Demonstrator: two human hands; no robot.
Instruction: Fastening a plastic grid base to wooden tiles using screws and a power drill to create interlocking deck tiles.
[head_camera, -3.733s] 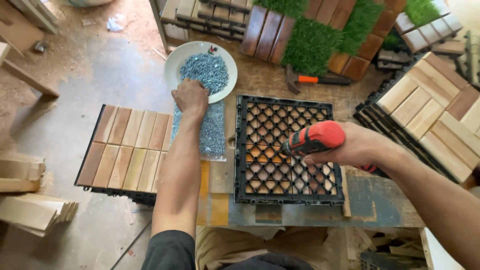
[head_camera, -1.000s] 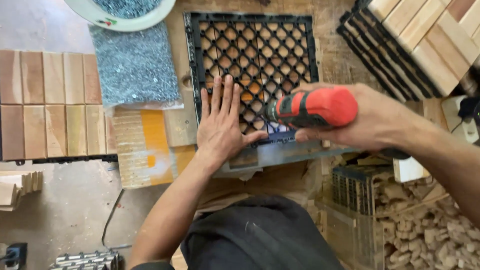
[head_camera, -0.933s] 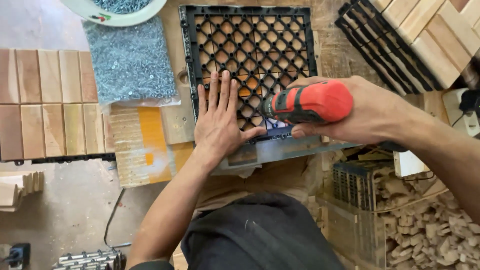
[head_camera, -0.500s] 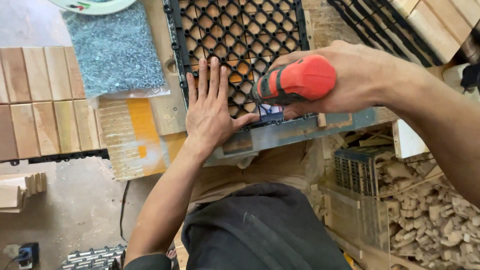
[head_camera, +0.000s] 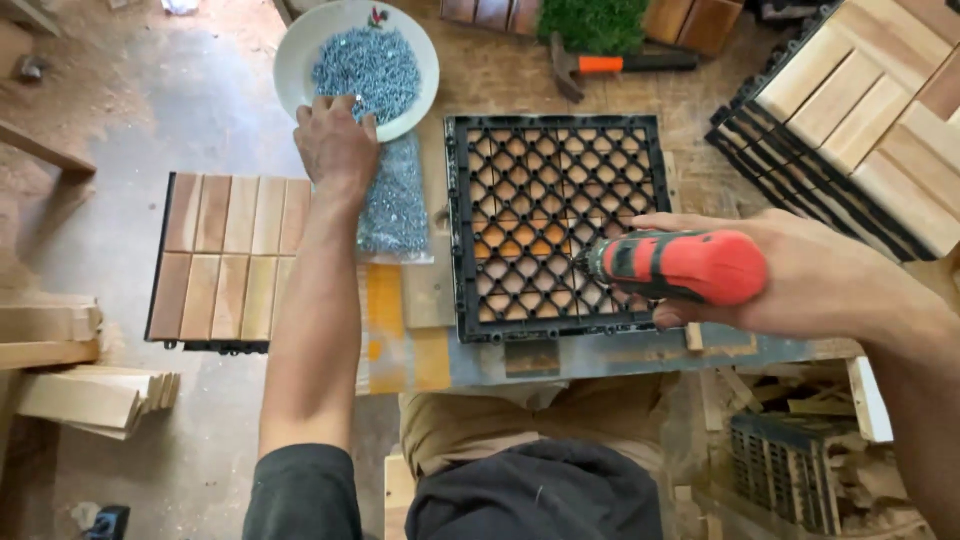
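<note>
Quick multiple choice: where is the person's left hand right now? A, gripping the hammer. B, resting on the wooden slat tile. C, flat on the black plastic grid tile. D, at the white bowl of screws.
D: the left hand reaches over the rim of the white bowl with fingertips at the screws, while the right hand holds the red drill over the black grid tile.

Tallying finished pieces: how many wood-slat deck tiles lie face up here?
2 clearly: one wood-slat tile left of the left hand's forearm, one topping the stack at upper right. More tiles sit beneath that stack, faces hidden.
</note>
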